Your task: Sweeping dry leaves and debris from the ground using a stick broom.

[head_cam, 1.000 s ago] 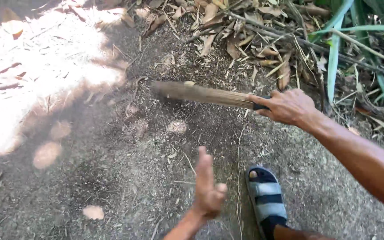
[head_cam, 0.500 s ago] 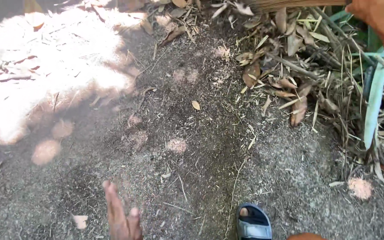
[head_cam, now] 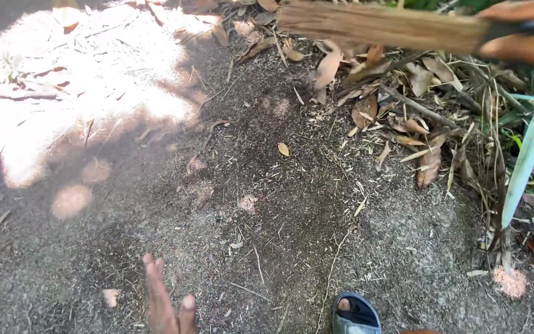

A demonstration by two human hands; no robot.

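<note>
A person stands on grey, debris-strewn ground with a stick broom held over a pile of dry leaves.

Nearest, at the bottom edge, the left hand (head_cam: 167,303) is open with its fingers straight and together, holding nothing, above the bare grey ground (head_cam: 230,204). Just right of it the toe of a blue-grey strapped sandal (head_cam: 355,313) shows. Farther out, a single small tan leaf (head_cam: 283,149) lies alone on the dirt, and a bright patch of sunlight (head_cam: 63,80) covers the far left. To the right a heap of dry brown leaves and twigs (head_cam: 403,117) borders long green blades (head_cam: 526,161). Farthest, at the top right, the right hand (head_cam: 520,34) is closed around the dark grip of a brown bundled-stick broom (head_cam: 378,26), which lies level above the heap, bristles pointing left.
</note>
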